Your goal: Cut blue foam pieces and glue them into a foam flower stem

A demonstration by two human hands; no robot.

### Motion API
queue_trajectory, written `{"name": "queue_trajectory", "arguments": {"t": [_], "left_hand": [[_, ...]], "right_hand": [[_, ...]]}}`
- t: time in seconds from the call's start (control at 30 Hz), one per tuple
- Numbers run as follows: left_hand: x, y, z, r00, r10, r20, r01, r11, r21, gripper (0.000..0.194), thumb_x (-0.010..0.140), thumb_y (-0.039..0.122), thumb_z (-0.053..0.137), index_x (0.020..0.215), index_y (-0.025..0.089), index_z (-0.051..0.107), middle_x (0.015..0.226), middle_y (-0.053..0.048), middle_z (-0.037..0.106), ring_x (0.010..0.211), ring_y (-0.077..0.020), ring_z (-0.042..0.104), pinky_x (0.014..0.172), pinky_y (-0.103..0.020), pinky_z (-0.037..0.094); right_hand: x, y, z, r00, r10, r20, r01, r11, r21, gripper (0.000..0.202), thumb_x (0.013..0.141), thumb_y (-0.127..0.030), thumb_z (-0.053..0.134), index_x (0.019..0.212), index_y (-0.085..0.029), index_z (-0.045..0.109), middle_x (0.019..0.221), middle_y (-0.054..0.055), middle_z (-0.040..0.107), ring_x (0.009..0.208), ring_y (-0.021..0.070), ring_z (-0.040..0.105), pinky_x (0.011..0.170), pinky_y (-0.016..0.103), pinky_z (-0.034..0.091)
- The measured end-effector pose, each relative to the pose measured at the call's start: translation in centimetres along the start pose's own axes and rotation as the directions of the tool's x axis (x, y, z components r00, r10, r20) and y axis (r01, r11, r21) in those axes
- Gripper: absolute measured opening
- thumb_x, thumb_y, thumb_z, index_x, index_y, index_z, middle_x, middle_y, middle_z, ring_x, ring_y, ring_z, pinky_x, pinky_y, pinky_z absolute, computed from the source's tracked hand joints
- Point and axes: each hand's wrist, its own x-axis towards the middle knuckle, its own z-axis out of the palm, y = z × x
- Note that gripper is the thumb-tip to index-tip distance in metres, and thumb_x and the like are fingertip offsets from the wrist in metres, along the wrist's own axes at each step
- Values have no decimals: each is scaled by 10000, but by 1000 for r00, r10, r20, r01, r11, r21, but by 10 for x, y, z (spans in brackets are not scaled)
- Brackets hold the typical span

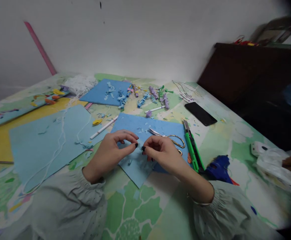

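Observation:
My left hand (114, 151) hovers over the blue sheets, its thumb and fingers curved with a small gap between the tips. My right hand (164, 151) is closed in a pinch close beside it. A tiny pale-blue scrap (140, 146) shows at the right fingertips; its shape is too small to make out. Beneath the hands lie a blue foam sheet (125, 121) and a lighter blue piece (138, 175). Gold-handled scissors (177, 141) rest just beyond my right hand. To the right lies a green utility knife (192, 148).
White string (82, 85) trails across a light-blue sheet (43, 133) at left. A white stick (104, 127) lies nearby. Farther back are several wrapped decorated pieces (143, 99) and a black phone (200, 113). Dark-blue scraps (219, 168) and a plastic bag (275, 166) sit at right.

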Motion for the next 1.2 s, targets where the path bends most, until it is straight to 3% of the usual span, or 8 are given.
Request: {"name": "queue_trajectory", "arguments": {"t": [0.3,0.47,0.6,0.77,0.97,1.1,1.2], "left_hand": [[3,-6,0,984,-180,13,180,984,9,149,680,295,594,721,186,687,812,-36,700,782,-199,611,722,-314,421],[4,-9,-3,958,-273,-82,284,944,170,201,661,334,584,726,185,703,735,-35,698,697,-205,601,658,-314,416],[5,-16,-4,953,-278,-122,302,912,279,187,643,320,580,689,187,703,757,-50,705,760,-231,617,715,-335,429],[5,-21,-3,948,-299,-109,318,895,313,192,649,310,572,704,185,707,780,-57,702,778,-233,620,736,-336,438],[6,-20,-4,949,-302,-90,315,898,308,203,655,306,569,735,189,714,792,-54,707,793,-229,624,754,-333,438],[6,-17,-6,944,-316,-92,329,899,290,237,651,305,569,793,179,712,774,-52,701,752,-223,621,693,-325,438],[6,-16,-8,941,-326,-94,339,905,257,251,651,307,570,811,168,703,742,-49,690,709,-213,614,630,-310,429]], "right_hand": [[6,7,1,999,-35,-41,34,999,-35,90,737,-165,502,742,-156,591,590,-25,556,472,78,492,465,196,365],[4,2,-2,989,-106,-99,74,955,-286,125,711,-87,536,739,-151,641,639,-10,606,549,83,503,534,200,368],[0,-2,-4,988,-152,-35,123,896,-427,128,715,-90,575,746,-162,677,599,-24,594,537,78,483,551,199,358],[-1,4,0,952,-286,107,293,753,-589,249,801,-125,535,982,-203,688,780,25,604,684,116,541,639,228,372],[-5,5,7,956,-228,185,287,598,-748,286,871,-213,492,1112,-280,631,883,44,569,731,144,552,634,251,358],[-5,3,9,959,-209,190,277,579,-766,262,880,-221,484,1089,-269,635,875,46,572,722,146,550,610,248,347],[-3,6,8,958,-231,171,280,623,-731,257,881,-197,478,1070,-239,646,877,51,577,742,146,552,635,248,360]]}}
